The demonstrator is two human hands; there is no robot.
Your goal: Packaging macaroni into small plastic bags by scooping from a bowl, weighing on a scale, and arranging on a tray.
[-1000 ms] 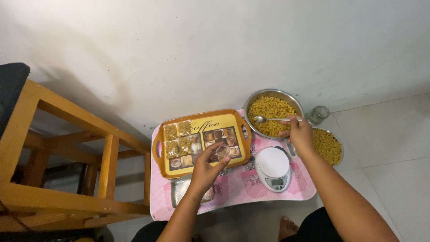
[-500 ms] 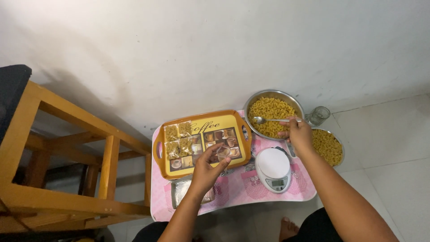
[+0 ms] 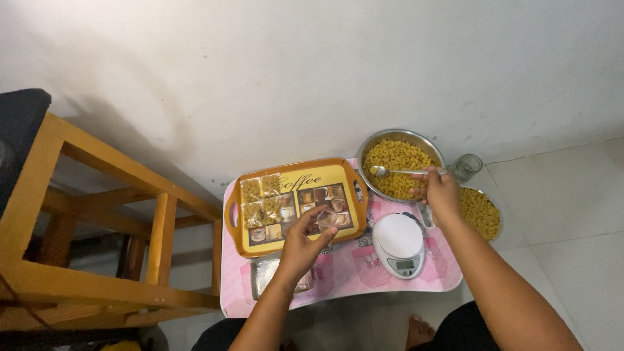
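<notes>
While the right hand (image 3: 441, 194) pinched the handle of a long metal spoon (image 3: 403, 171), its bowl hung over the yellow macaroni in a round steel bowl (image 3: 401, 164). The left hand (image 3: 301, 246) gripped what looked like a small clear plastic pouch (image 3: 325, 220) between fingertips and thumb, over the corner of an orange rectangular serving tray (image 3: 296, 203) holding filled pasta packets (image 3: 260, 200). Between the hands, a white round kitchen scale (image 3: 399, 245) sat on the pink low table (image 3: 344, 276), beside a second steel bowl of macaroni (image 3: 481, 211).
</notes>
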